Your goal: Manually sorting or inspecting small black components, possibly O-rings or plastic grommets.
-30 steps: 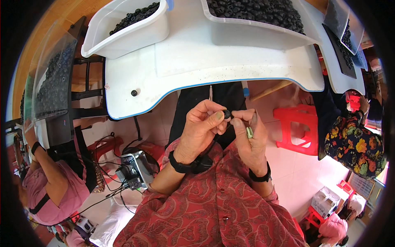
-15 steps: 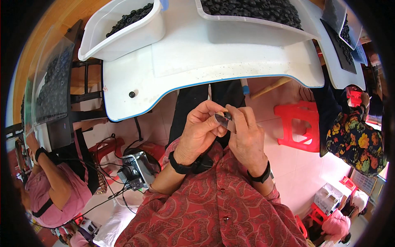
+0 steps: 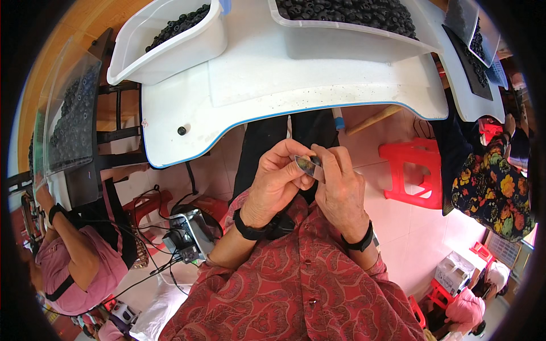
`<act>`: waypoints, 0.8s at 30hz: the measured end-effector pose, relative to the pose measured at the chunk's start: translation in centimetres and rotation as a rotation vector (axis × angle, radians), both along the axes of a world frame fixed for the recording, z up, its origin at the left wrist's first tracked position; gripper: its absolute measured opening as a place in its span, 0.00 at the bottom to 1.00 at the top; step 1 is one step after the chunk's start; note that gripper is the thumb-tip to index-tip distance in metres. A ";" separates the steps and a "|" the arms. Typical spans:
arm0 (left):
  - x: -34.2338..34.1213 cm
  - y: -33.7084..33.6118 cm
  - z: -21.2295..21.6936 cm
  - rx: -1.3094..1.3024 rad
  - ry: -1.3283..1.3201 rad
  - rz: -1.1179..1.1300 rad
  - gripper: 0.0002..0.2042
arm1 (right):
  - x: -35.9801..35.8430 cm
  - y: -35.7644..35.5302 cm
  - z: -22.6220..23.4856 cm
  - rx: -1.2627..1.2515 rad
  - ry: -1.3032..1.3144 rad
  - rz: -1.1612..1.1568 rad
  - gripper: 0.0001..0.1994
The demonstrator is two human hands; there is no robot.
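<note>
— What is held, and by which fingers?

— A small dark flat piece point(image 3: 307, 165) with a pale, shiny face is pinched between the fingers of the left hand point(image 3: 277, 184) and those of the right hand point(image 3: 339, 190). Both sets of fingers are drawn in narrow and closed on it, thumb tips pressed to its edges. It is kept up in front of the red patterned shirt point(image 3: 296, 284), off the counter.

— How is it judged to handle?

— It is taken to be very light and stiff, since it is carried by fingertips alone and no bend is seen. The shiny face may well be slippery, so the edges are the better place for a hold, not the flat. Whether it is fragile cannot be told; too little of it is shown.

— And beyond the fingertips?

— Just past them the blue-rimmed edge of the white counter point(image 3: 239, 96) is seen, with a single small black piece point(image 3: 181, 131) lying on it, away to the left of the fingers. Farther out, a white tub point(image 3: 170, 54) and a wider white tray point(image 3: 352, 42) are stood on it, both filled with many small black parts. A red stool point(image 3: 418, 170) is placed on the floor to the right of the fingers.
</note>
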State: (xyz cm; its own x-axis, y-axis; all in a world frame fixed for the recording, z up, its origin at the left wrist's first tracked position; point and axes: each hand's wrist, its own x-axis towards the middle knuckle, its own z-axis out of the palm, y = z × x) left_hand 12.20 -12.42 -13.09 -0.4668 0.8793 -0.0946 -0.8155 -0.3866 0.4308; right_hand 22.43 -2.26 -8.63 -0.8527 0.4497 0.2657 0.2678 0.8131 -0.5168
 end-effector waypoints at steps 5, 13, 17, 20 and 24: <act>0.0 0.0 -0.1 0.021 -0.034 0.002 0.07 | -0.1 -0.1 0.0 0.003 0.007 -0.008 0.19; -0.1 -0.1 0.1 0.063 -0.076 -0.032 0.07 | -0.1 -0.2 0.0 0.012 0.010 -0.013 0.19; -0.3 -0.2 0.2 0.018 -0.052 -0.041 0.07 | -0.2 -0.2 0.0 0.014 0.002 -0.011 0.19; -0.3 -0.3 0.2 0.022 -0.030 -0.027 0.07 | -0.2 -0.3 0.2 0.017 -0.024 -0.008 0.18; 0.0 -0.5 1.2 0.059 0.040 -0.039 0.05 | -0.1 0.2 -1.0 0.009 0.006 -0.031 0.18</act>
